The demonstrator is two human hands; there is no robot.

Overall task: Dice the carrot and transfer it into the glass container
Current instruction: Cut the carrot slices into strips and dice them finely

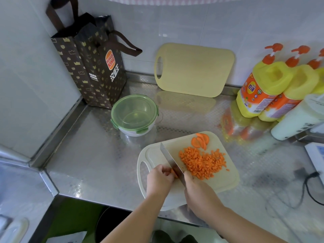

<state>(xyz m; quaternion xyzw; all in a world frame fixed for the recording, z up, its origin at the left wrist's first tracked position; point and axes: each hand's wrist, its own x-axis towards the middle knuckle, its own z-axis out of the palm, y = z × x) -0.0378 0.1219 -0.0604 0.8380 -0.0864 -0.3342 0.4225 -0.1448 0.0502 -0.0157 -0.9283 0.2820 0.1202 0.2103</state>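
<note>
A pale cutting board (226,179) lies on the steel counter. On it sits a heap of diced carrot (201,163), with a few carrot slices (200,140) at the board's far edge. My right hand (198,190) grips the handle of a cleaver (171,159), its blade down on the board. My left hand (159,178) pinches a small carrot piece (174,173) against the blade's left side. The glass container (135,115), covered by a green clip lid, stands behind the board to the left.
A dark paper bag (91,67) stands in the back left corner. A second, yellowish cutting board (194,70) leans on the tiled wall. Yellow pump bottles (270,88) and a white bottle (298,118) crowd the right. A cable (308,188) lies at the right edge.
</note>
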